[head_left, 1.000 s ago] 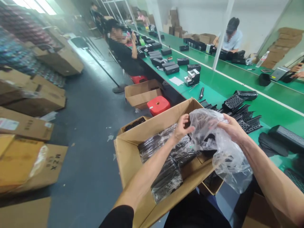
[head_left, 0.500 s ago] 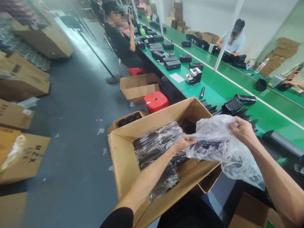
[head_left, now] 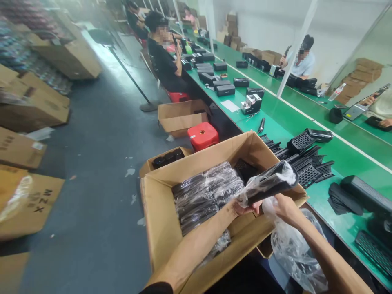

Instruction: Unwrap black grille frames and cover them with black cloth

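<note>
My left hand point(head_left: 245, 208) grips a wrapped black bundle point(head_left: 269, 182) over the box's point(head_left: 159, 212) right edge. My right hand point(head_left: 283, 206) clutches loose plastic wrap point(head_left: 290, 249) just beside it.

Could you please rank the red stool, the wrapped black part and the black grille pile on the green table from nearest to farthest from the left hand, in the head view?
1. wrapped black part, gripped by the left hand.
2. black grille pile, right, on the green table.
3. red stool, on the floor beyond the box.
</note>
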Available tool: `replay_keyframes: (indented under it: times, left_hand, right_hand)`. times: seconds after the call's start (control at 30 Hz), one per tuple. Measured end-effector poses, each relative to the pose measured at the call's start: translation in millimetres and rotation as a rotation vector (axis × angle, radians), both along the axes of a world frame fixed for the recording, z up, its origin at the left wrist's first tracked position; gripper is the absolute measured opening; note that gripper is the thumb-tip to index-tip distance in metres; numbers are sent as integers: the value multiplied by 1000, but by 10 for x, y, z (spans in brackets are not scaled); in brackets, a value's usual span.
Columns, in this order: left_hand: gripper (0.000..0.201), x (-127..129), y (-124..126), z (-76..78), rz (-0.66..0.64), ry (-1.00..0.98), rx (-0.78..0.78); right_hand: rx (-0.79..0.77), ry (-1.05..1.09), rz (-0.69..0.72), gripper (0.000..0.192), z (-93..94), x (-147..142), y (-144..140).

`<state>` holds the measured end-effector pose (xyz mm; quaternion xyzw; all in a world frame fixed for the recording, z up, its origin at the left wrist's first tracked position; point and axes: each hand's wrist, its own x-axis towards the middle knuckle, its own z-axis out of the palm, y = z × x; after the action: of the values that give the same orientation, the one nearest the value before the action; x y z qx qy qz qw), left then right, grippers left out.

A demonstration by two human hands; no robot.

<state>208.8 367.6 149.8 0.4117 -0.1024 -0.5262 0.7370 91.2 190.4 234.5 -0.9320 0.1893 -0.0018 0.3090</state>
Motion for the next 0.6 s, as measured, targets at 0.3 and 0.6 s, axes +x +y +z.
replay_keyframes:
  times: [0.3,0.6]
  left_hand:
    - [34,-85,-211,104,178,364,-150]
    - [44,-454,-212,34,272,186,-4]
  right_hand:
    - [477,-79,-165,76,124,-155,-63]
    - [350,-5,-376,43,-313,317,27]
